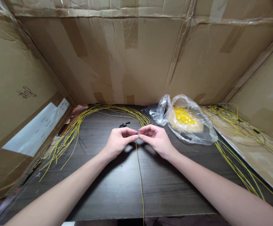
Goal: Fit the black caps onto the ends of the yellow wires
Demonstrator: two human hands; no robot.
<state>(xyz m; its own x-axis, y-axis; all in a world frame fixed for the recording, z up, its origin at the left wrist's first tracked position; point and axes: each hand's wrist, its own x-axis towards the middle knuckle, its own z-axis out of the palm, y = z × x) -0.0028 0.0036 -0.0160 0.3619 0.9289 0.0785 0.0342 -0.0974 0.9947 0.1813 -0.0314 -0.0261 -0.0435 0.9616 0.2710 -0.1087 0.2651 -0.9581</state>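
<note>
My left hand [119, 142] and my right hand [155, 139] meet above the middle of the dark table, each closed in a pinch. Between their fingertips is a small connector [138, 134], partly black and partly yellow, mostly covered by the fingers. A single yellow wire [140, 175] runs from it down towards me and over the table's front edge. Just beyond my left hand lie several small black connector pieces [124, 125]. A bundle of yellow wires [89, 110] curves behind both hands, its one end close to my right fingers.
An open clear plastic bag [184, 116] of small yellow pieces stands back right, beside a bag of black pieces [152, 110]. More yellow wires [236, 171] lie at the right. Cardboard walls [117, 62] enclose the dark table [99, 194] at the back and sides.
</note>
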